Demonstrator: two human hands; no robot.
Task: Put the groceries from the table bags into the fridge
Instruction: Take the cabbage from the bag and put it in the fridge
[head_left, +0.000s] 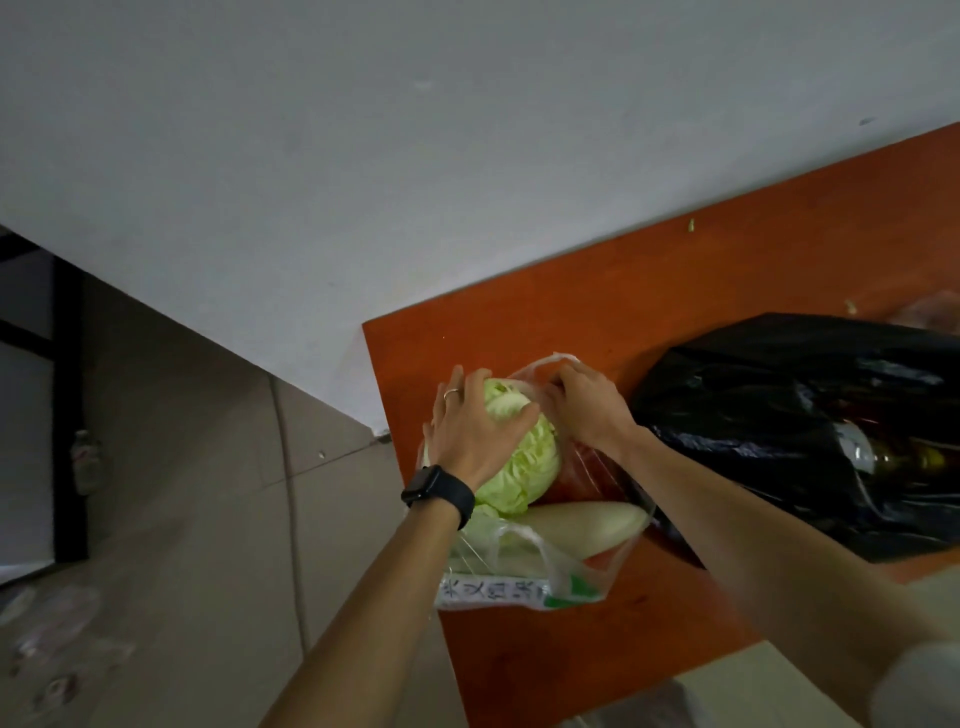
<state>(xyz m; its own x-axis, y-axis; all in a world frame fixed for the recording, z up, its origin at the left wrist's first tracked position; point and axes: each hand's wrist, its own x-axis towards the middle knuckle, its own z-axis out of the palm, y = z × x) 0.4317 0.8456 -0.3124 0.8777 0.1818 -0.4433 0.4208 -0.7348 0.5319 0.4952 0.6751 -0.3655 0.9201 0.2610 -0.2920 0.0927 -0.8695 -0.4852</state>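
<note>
Orange-red table bearing black bag at right, clear plastic bag near left edge. Inside clear bag, pale green cabbage beside long white vegetable. Left hand curled round cabbage; right hand just beside, pinching bag's far rim.

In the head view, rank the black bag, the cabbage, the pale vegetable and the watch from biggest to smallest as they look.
1. black bag
2. cabbage
3. pale vegetable: partly hidden, so its rank against the cabbage is unsure
4. watch
</note>
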